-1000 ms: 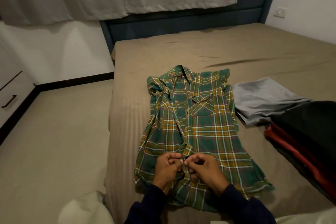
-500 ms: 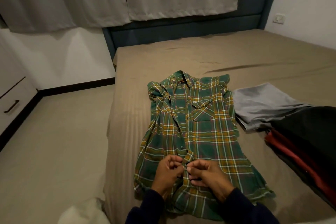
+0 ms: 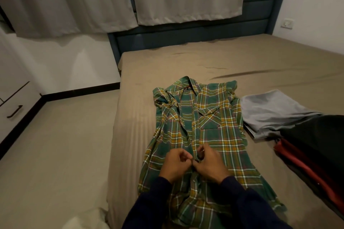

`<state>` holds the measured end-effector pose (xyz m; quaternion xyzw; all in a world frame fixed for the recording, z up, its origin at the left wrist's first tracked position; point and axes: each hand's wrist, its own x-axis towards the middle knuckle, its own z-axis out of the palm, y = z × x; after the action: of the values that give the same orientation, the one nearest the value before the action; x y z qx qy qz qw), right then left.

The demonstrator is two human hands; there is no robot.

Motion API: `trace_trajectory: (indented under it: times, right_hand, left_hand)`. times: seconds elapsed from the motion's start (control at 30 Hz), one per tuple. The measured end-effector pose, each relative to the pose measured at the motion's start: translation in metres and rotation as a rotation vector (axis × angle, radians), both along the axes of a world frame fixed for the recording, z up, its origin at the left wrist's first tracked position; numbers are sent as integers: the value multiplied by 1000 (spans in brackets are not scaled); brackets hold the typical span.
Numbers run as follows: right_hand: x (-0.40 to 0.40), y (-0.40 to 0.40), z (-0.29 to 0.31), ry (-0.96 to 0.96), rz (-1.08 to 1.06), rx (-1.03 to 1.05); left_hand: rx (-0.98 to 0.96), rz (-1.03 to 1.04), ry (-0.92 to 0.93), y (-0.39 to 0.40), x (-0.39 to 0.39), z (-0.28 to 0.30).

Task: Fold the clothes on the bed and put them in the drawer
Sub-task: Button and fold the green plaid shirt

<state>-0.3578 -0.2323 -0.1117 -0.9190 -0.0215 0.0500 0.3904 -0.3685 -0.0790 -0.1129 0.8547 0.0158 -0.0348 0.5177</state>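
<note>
Fingers (image 3: pixel 202 151) of both hands pinch shirt (image 3: pixel 214 117) placket near hem, prob. buttoning so it folds flat on bed (image 3: pixel 260 65).

Nothing can be read here. The plaid shirt (image 3: pixel 208 126) carries a small dark tag inside its collar, at 12 o'clock on the shirt, and a tiny dark tab on the chest pocket flap; any lettering on both is too blurred.
</note>
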Motion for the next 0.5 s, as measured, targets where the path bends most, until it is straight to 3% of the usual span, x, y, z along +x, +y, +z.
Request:
trace_trajectory:
  times: [0.1,0.17,0.4,0.5]
  right_hand:
    - [6,3,-8,71,72,-226]
    - [5,-4,-14,73,4,-183]
    - [-11,-28,-29,148,-439,779]
    - [-14,-25,-32,62,-509,803]
  left_hand:
    - [134,42,-27,-10,10,-1]
    - [176,70,11,-14,10,-11]
    - [238,132,-15,-23,5,-27]
    - [316,139,-22,-29,4,-22]
